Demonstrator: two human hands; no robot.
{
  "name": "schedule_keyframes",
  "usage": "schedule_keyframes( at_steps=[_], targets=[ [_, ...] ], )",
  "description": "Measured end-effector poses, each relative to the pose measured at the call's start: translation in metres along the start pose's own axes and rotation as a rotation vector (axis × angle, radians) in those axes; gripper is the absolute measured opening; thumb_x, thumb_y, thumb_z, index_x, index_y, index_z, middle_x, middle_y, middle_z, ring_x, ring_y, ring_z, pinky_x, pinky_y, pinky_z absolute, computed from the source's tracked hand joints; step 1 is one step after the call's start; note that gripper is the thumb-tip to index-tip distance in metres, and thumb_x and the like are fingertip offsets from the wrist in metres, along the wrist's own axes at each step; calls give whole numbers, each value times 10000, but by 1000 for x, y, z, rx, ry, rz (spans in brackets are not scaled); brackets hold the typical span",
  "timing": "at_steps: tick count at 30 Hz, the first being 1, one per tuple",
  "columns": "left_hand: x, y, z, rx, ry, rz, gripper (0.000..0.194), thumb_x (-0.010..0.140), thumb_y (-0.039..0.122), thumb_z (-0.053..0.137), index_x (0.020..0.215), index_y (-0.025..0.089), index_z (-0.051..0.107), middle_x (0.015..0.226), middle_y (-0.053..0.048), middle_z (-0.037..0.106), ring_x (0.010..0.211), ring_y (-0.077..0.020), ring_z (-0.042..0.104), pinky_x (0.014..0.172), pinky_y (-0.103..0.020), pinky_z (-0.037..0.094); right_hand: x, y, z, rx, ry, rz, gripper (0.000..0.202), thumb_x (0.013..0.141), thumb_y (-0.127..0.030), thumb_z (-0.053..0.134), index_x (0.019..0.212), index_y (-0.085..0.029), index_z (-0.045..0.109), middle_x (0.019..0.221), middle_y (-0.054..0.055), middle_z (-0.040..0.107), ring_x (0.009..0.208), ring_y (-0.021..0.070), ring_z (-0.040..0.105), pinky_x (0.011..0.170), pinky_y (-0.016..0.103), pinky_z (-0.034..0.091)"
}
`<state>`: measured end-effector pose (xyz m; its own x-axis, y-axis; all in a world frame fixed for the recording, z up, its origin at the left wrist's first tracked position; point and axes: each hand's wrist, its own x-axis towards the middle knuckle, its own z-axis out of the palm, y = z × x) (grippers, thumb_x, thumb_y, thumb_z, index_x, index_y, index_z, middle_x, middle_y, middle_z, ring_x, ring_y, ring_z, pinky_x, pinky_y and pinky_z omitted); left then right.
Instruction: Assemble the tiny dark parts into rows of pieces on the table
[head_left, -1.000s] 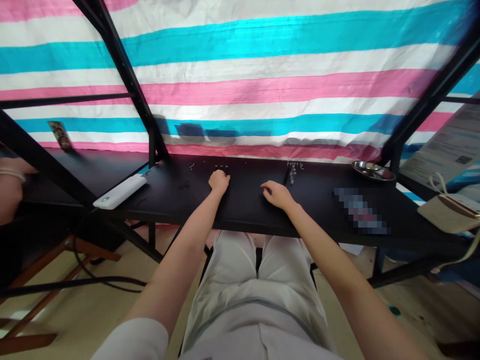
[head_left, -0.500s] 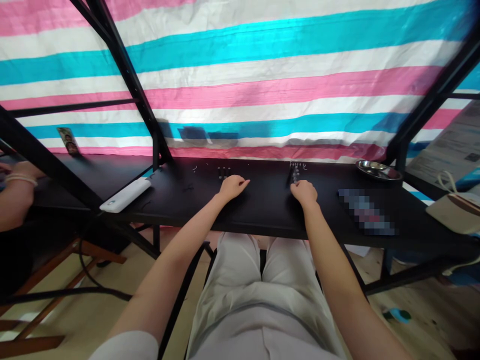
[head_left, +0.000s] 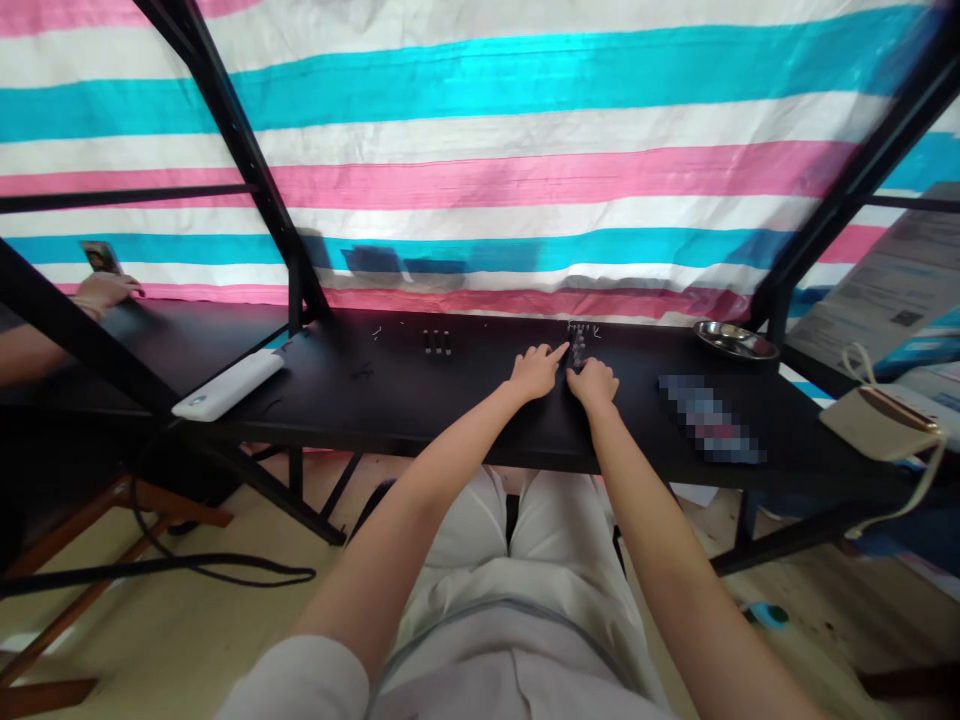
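Observation:
My left hand [head_left: 536, 372] is over the black table [head_left: 360, 400], its index finger stretched out toward a column of small clear-and-dark pieces [head_left: 577, 348]. Nothing shows in that hand. Just right of it, my right hand [head_left: 595, 384] has its fingers curled at the near end of the column; whatever they hold, if anything, is hidden. Thin whitish bits [head_left: 583, 327] lie at the column's far end. Left of both hands, three short dark sticks with pale ends [head_left: 437, 342] are lined up side by side.
A white oblong device [head_left: 229, 385] lies at the left end. To the right are a shiny metal dish [head_left: 735, 340], a blurred-out flat item [head_left: 709, 418] and a beige bag [head_left: 881, 422]. Black frame posts [head_left: 247, 150] rise beside a striped sheet. Another person's hand [head_left: 109, 292] is far left.
My left hand has moved right, from near the three sticks to beside the column, with its index finger now extended. My right hand stays by the column. The other person's hand reached forward.

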<state>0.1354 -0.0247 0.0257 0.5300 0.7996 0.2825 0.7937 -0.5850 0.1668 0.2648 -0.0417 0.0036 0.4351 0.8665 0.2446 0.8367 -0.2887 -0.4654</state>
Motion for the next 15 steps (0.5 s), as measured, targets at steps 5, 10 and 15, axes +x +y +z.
schedule_keyframes(
  at_steps=[5,10,15],
  targets=[
    [19,7,12,18,-41,-75,572,887,207,377,1437,307,257,1341,-120,438,1171,-293,421,921,-498,378,4,3,6,36,36,2,327,766,-328,541,1020,-132,604,1073,197,605,1052,322,522,885,493,383],
    [25,6,14,107,70,8,420,888,182,397,1300,219,470,1220,-123,532,1124,-271,445,912,-455,360,5,4,5,40,37,7,336,766,-329,545,1034,-140,612,1082,189,605,1057,323,518,889,483,379],
    [19,2,6,139,189,72,235,896,232,431,1001,140,621,1082,-123,595,1037,-246,483,883,-410,339,5,2,1,23,-5,36,346,785,-310,525,1070,-134,611,1101,176,609,1068,319,519,895,465,378]
  ],
)
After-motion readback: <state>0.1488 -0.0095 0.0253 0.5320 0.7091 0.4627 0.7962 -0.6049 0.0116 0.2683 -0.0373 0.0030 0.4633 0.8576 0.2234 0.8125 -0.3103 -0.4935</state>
